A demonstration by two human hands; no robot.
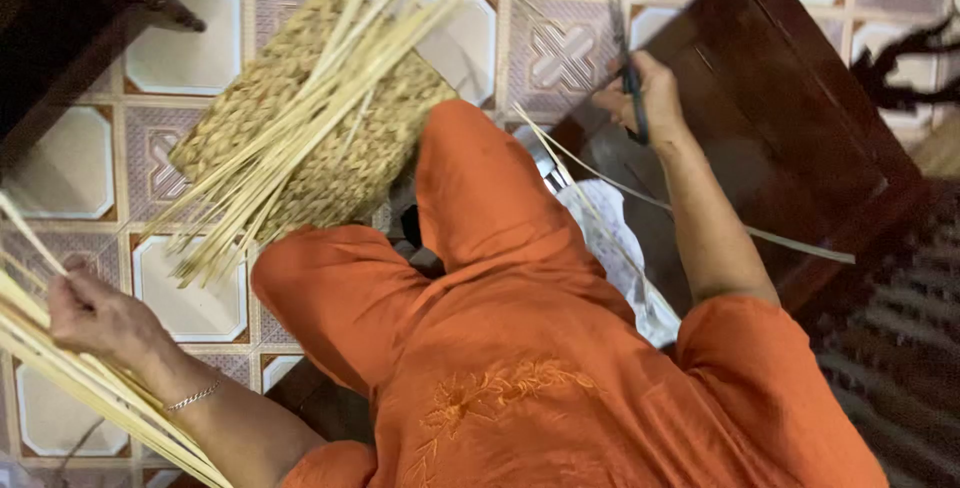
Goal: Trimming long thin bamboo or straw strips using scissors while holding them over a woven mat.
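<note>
The view looks straight down on a person in orange clothes, seated low over a tiled floor [190,58] of white and patterned squares.

The left hand [95,313] is at the near left, fingers curled shut around a bundle of pale straw strips [60,358]. The strips run from the left edge down past the wrist toward the near edge, and a thin bracelet [192,396] sits on that wrist.

The right hand [640,98] is stretched out to the far right, over the edge of a dark wooden board [800,118]. It is closed around a slim dark-handled tool [630,88], which points away from the body; what kind of blade it has is too blurred to tell. One long pale strip [700,216] trails from below this hand across the dark wood toward the right.

Between the two hands, at the far centre-left, a woven basket [300,118] of braided tan fibre lies tilted on the floor, just beside the raised orange knee [480,198]. A second sheaf of loose straw strips [330,98] lies across it, fanning from the far centre down toward the near left, its ends blurred.

A piece of white cloth [615,248] lies just right of the knee, between the leg and the right forearm. A dark piece of furniture [60,38] fills the far left corner.
</note>
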